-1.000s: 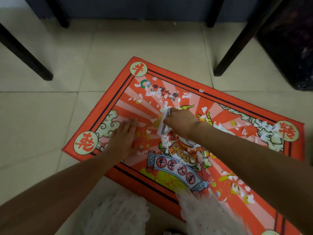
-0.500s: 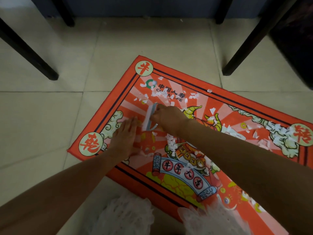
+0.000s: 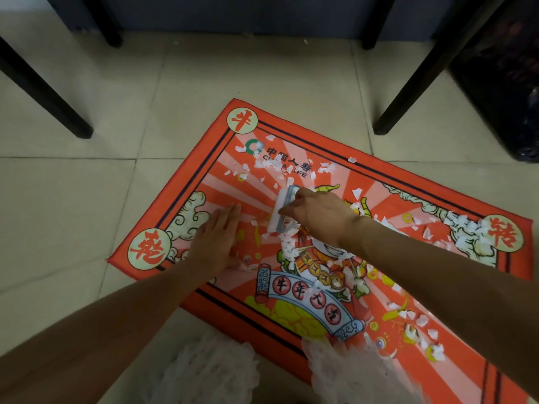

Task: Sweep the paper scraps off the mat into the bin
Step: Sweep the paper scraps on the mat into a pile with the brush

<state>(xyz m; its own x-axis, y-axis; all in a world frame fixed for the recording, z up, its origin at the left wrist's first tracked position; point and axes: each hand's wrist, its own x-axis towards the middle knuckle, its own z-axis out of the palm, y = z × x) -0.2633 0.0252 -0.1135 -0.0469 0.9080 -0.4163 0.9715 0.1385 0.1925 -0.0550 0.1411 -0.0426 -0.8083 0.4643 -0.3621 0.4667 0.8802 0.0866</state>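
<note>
A red printed mat (image 3: 361, 176) lies askew on the tiled floor. White paper scraps (image 3: 287, 246) are strewn over it, thick near its far left corner, in a line at its middle and along its right side. My right hand (image 3: 318, 214) grips a small white and blue brush (image 3: 283, 209) that stands on the mat near the middle. My left hand (image 3: 217, 237) lies flat on the mat's left part, fingers straight, just left of the brush. A dark bin (image 3: 501, 83) stands at the far right on the floor.
Black furniture legs (image 3: 408, 91) stand beyond the mat on the right, and another leg (image 3: 43, 91) slants at the far left. White lacy fabric (image 3: 210, 371) covers the near edge of the view, over the mat's front border.
The brush swept left and away toward the far corner, then came back toward the middle, leaving a line of scraps below it. My left hand stayed flat on the mat.
</note>
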